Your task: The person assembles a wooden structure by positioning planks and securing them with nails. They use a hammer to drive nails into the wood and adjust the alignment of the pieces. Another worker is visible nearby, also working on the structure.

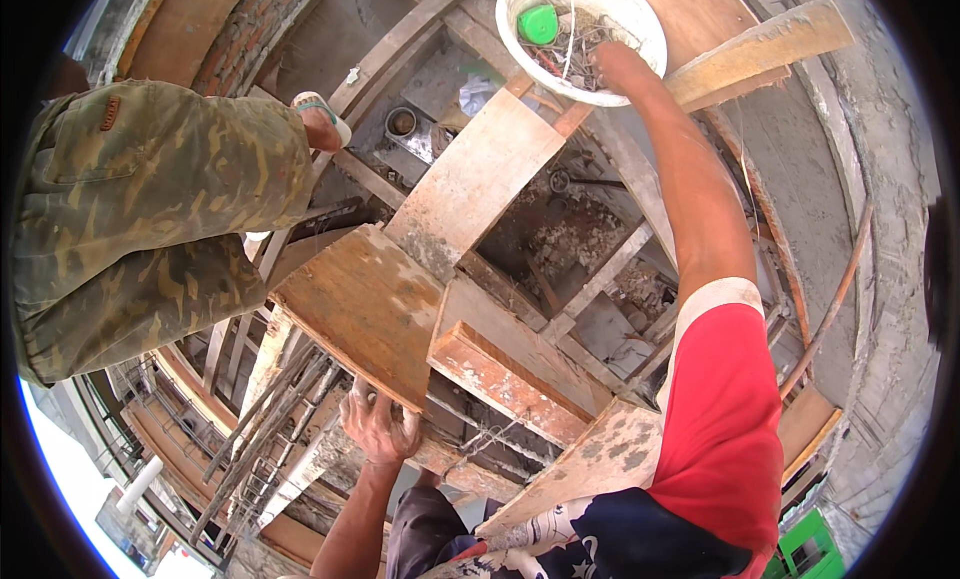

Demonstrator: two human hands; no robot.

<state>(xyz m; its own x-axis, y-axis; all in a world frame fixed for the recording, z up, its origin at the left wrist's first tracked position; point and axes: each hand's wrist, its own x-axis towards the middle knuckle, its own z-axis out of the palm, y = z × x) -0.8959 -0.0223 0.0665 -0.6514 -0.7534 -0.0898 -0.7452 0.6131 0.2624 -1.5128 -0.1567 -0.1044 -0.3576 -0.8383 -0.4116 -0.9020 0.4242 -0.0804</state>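
Observation:
My left hand (378, 424) grips the near edge of a brown plywood board (365, 304), with its fingers curled at the rim. The board lies at an angle over the timber framing. My right arm stretches far forward, and my right hand (622, 71) reaches into a white bucket (655, 49). Its fingertips are hidden among thin grey pieces that look like nails. A bright green rounded item (538, 25) also lies in the bucket. Beside the brown board are a pale plank (475, 184) and a thick timber block (510, 379).
Another person in camouflage trousers (160, 179) stands at the left, with a sandalled foot (322, 121) on the framing. Openings between the beams (600, 284) drop to a lower level. Steel reinforcing bars (285, 434) run at lower left. A small can (401, 123) sits farther off.

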